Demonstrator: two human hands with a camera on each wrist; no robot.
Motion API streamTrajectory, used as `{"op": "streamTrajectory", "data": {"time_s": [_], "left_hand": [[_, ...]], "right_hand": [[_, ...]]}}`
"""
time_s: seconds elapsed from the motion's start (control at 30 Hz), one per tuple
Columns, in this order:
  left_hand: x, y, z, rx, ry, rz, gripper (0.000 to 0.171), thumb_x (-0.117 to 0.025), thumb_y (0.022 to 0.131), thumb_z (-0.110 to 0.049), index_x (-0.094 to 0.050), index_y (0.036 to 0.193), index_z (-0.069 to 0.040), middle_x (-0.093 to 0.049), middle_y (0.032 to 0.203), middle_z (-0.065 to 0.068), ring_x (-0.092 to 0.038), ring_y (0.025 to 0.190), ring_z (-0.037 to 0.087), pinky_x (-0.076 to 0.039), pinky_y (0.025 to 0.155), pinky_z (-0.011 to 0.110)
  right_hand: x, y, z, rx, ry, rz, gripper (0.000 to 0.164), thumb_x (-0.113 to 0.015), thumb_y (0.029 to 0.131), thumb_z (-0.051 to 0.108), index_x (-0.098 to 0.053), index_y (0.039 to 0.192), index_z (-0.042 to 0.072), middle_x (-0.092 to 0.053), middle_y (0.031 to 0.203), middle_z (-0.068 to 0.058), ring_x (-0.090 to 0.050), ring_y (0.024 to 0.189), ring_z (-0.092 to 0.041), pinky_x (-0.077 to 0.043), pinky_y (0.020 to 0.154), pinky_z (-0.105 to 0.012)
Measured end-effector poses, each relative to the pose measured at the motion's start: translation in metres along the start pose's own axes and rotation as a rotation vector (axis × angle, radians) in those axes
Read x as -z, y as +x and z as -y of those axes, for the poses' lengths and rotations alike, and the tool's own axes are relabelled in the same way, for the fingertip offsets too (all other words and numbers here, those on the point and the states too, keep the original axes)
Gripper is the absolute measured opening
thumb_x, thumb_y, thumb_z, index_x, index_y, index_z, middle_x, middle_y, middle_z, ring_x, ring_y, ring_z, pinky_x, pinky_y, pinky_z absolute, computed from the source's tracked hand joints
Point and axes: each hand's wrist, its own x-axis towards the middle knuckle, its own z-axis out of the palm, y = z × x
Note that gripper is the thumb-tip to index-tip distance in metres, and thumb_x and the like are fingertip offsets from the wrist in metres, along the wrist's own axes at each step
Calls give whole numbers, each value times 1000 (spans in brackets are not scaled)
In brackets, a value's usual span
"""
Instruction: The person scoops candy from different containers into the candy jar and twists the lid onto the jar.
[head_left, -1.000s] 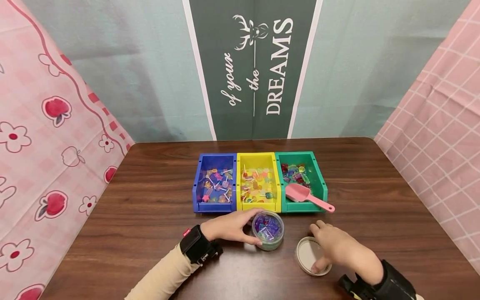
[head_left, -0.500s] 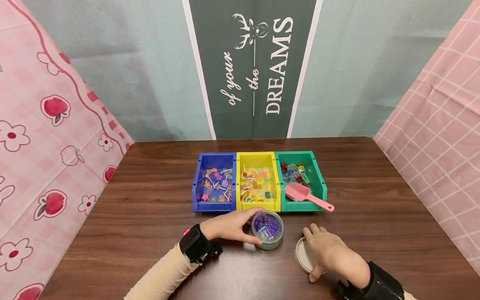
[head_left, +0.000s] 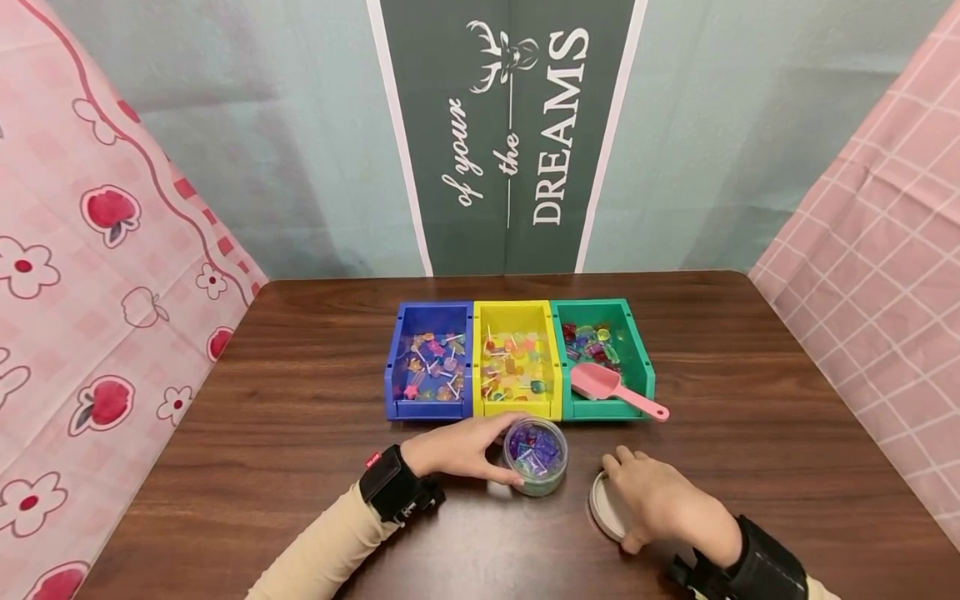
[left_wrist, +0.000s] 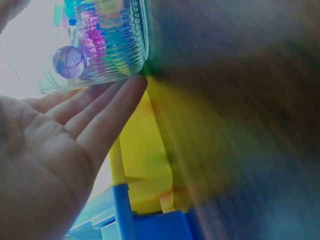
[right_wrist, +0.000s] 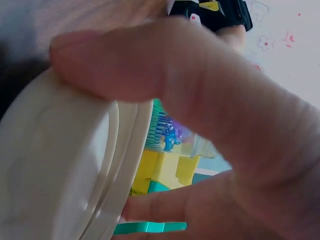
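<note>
A clear ribbed jar point(head_left: 537, 458) stands on the table in front of the yellow bin, holding purple, blue and pink beads. My left hand point(head_left: 459, 450) holds it from the left, thumb at the near side and fingers at the far side. In the left wrist view the fingers lie along the wall of the jar point(left_wrist: 112, 47). To the right, my right hand point(head_left: 660, 504) grips a round cream lid point(head_left: 606, 508) by its edge, close over the table. The right wrist view shows the thumb across the rim of the lid point(right_wrist: 55, 155), other fingers at the opposite edge.
Three joined bins stand behind the jar: blue point(head_left: 429, 411), yellow point(head_left: 517, 410) and green point(head_left: 641, 358), each with small colourful charms inside. A pink scoop point(head_left: 600, 382) lies across the green bin, its handle sticking out over the front right. Curtains surround the dark wooden table point(head_left: 315, 367).
My right hand has shifted slightly left over the lid, and its thumb has moved from the lid's inner face to its near edge. My left hand and the jar have stayed put.
</note>
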Motion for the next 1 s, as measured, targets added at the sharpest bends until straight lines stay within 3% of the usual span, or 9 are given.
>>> {"op": "streamTrajectory", "data": {"time_s": [0.33,0.57,0.77,1.0], "left_hand": [[0,1,-1,0,19,-2,80,-65,82,-48,-29,144,-12,-50,137,6,-45,123,9,-42,106,34],[1,0,-2,-3,29,-8,79,-65,83,-47,-30,144,-12,-50,137,6,-45,123,9,-42,106,33],[1,0,-3,-21,15,-13,77,-66,83,-44,-31,143,-12,-51,135,6,-45,122,8,-42,106,32],[0,1,-4,-69,50,-29,81,-72,77,-42,-34,141,-10,-51,135,6,-45,122,8,-41,107,32]], "right_hand": [[11,-1,-2,119,97,8,79,-88,46,23,-47,109,0,-50,103,-13,-51,96,-33,-51,79,-49],[28,-2,-13,315,182,-42,82,-83,55,22,-41,122,-1,-43,108,-5,-43,100,-25,-49,77,-41],[41,4,-22,470,341,-25,75,-80,65,23,-42,126,1,-43,111,-6,-43,96,-21,-50,71,-31],[55,14,-27,610,410,-89,69,-77,70,22,-42,127,5,-48,114,-3,-46,97,-18,-51,73,-35]]}}
